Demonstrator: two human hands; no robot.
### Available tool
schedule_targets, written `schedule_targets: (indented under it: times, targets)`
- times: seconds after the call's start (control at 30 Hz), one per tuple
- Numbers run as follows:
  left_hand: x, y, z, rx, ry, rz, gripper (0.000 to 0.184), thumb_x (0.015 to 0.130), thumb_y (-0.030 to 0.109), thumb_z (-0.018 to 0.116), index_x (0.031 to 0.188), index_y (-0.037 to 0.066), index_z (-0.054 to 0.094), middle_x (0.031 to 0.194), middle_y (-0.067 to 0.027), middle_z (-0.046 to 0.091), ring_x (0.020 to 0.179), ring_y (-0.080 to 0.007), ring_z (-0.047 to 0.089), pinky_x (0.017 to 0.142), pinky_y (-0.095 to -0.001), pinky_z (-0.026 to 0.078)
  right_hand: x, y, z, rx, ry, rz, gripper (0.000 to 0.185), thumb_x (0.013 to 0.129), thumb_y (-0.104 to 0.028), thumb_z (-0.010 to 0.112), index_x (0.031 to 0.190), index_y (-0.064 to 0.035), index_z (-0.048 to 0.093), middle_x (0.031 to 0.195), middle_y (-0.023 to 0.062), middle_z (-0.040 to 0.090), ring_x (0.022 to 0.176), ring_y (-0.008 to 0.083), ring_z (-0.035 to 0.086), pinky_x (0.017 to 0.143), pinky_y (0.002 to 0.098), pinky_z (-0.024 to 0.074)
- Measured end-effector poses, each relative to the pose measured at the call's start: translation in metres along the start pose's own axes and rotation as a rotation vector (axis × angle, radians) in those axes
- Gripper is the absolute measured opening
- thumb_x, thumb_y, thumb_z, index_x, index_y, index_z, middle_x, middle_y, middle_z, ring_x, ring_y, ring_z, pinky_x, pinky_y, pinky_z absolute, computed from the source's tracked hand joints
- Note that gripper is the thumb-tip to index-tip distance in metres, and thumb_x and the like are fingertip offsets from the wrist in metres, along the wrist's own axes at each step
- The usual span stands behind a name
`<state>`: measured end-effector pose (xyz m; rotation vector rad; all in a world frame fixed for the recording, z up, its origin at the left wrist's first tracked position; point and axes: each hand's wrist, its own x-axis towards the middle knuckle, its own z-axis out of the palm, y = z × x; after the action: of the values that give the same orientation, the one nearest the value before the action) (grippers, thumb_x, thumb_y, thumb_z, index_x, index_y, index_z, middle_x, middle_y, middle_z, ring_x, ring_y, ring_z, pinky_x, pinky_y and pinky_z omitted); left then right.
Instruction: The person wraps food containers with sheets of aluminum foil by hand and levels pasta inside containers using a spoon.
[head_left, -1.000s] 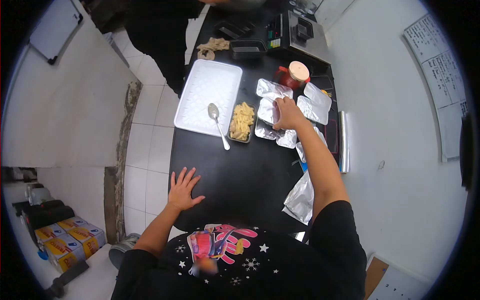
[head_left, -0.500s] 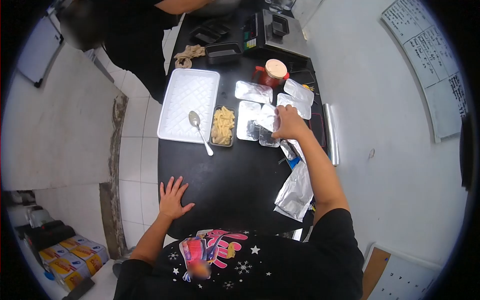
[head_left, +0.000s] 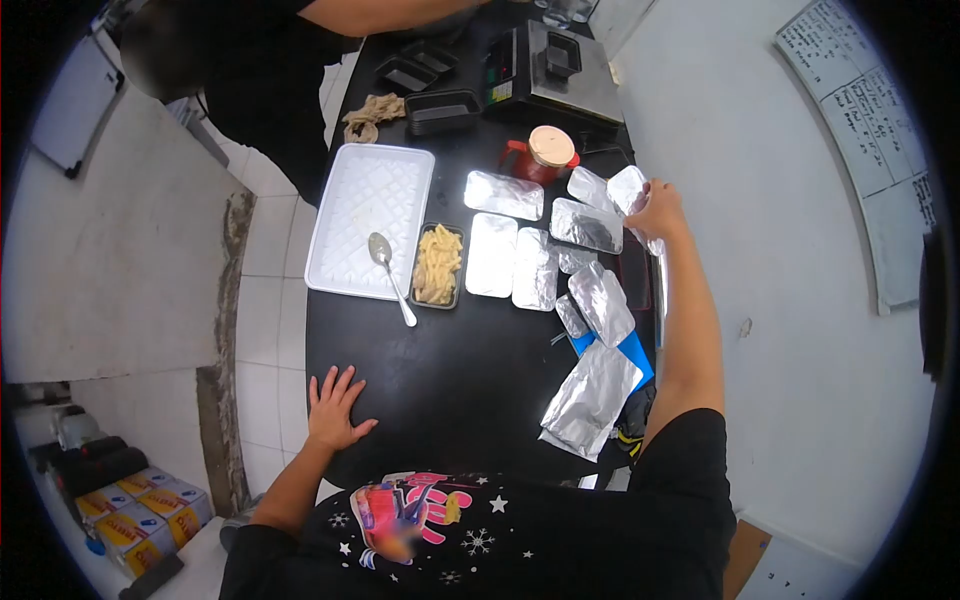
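Observation:
My left hand (head_left: 338, 408) lies flat on the black table (head_left: 430, 380), fingers spread, holding nothing. At the right edge my right hand (head_left: 658, 212) grips a foil-covered container (head_left: 628, 190) by its side. Several other foil-covered containers (head_left: 586, 225) lie left of it and nearer to me, some overlapping. An uncovered container of pasta (head_left: 438, 265) stands beside the white tray (head_left: 325, 240). A spoon (head_left: 380, 250) rests with its bowl on the tray and its handle over the edge.
Folded foil (head_left: 592, 400) lies at the right front by a blue item (head_left: 636, 358). Farther back are a red pot with a lid (head_left: 551, 147), a scale (head_left: 590, 85), black containers (head_left: 443, 110) and a cloth (head_left: 375, 116). Another person (head_left: 260, 100) stands at the back left.
My right hand has moved from the middle group of containers to the right edge of the table, now holding a foil-covered container. My left hand stays flat on the table.

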<state>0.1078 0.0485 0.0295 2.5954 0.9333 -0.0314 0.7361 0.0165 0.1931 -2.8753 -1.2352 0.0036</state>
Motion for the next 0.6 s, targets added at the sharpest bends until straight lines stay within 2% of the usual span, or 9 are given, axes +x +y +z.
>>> schedule_targets:
  times: [0.13,0.27,0.3,0.37,0.43,0.47,0.5,0.6]
  targets:
    - [-0.002,-0.002,0.002,0.022,0.012,0.014,0.074,0.068,0.053,0.071,0.128,0.014,0.053,0.148,-0.0093,0.035,0.140,-0.0348,0.024,0.111,-0.0605,0.012,0.018,-0.008,-0.009,0.156,-0.129,0.061,0.062,0.054,-0.036,0.083,0.098,-0.0011,0.060,0.097,0.0173,0.065,0.095,0.0315,0.064,0.084,0.0395,0.0513]
    - [0.000,-0.001,0.001,0.020,0.008,0.002,0.072,0.068,0.053,0.071,0.128,0.016,0.054,0.148,-0.0074,0.035,0.139,-0.0332,0.025,0.110,-0.0607,0.013,0.014,-0.033,0.007,0.302,-0.267,0.046,0.071,0.052,-0.040,0.083,0.106,0.0000,0.059,0.097,0.0164,0.067,0.094,0.0298,0.065,0.084,0.0386,0.0518]
    - [0.000,-0.001,0.001,0.020,0.011,0.002,0.072,0.068,0.053,0.071,0.128,0.016,0.054,0.148,-0.0075,0.035,0.139,-0.0334,0.025,0.110,-0.0608,0.014,0.008,-0.049,0.008,0.255,-0.227,-0.020,0.075,0.051,-0.042,0.082,0.108,0.0014,0.059,0.101,0.0182,0.066,0.095,0.0305,0.065,0.084,0.0380,0.0516]
    - [0.000,-0.001,0.000,0.015,0.012,0.001,0.071,0.069,0.053,0.071,0.128,0.016,0.054,0.148,-0.0072,0.035,0.139,-0.0333,0.026,0.110,-0.0611,0.014,-0.004,-0.089,-0.006,0.325,-0.418,-0.109,0.074,0.052,-0.046,0.080,0.104,0.0034,0.062,0.109,0.0211,0.063,0.102,0.0327,0.063,0.087,0.0382,0.0498]
    - [-0.001,-0.001,-0.001,0.007,0.010,-0.005,0.071,0.069,0.053,0.071,0.128,0.017,0.054,0.148,-0.0068,0.035,0.139,-0.0331,0.026,0.110,-0.0613,0.015,-0.001,-0.115,0.023,0.279,-0.354,-0.109,0.070,0.054,-0.049,0.078,0.098,0.0038,0.066,0.113,0.0226,0.061,0.104,0.0359,0.061,0.087,0.0382,0.0496]
    - [-0.001,0.000,-0.002,0.002,0.006,-0.011,0.070,0.069,0.053,0.070,0.128,0.017,0.054,0.148,-0.0064,0.035,0.139,-0.0329,0.026,0.110,-0.0615,0.015,0.001,-0.128,0.038,0.259,-0.322,-0.160,0.074,0.054,-0.052,0.077,0.098,0.0062,0.065,0.111,0.0235,0.062,0.100,0.0379,0.062,0.086,0.0401,0.0500]
    - [0.000,0.000,-0.002,-0.003,0.003,-0.017,0.070,0.070,0.053,0.070,0.128,0.017,0.055,0.148,-0.0061,0.035,0.139,-0.0327,0.026,0.109,-0.0616,0.016,-0.003,-0.148,0.033,0.212,-0.355,-0.168,0.081,0.055,-0.055,0.077,0.103,0.0082,0.063,0.115,0.0246,0.061,0.103,0.0390,0.061,0.087,0.0406,0.0502]
    - [-0.001,-0.001,-0.004,-0.020,0.004,-0.018,0.070,0.070,0.054,0.070,0.128,0.018,0.054,0.148,-0.0052,0.035,0.139,-0.0319,0.026,0.110,-0.0616,0.016,0.007,-0.180,0.063,0.202,-0.353,-0.031,0.081,0.057,-0.054,0.077,0.109,0.0071,0.062,0.118,0.0240,0.060,0.108,0.0381,0.060,0.091,0.0392,0.0494]
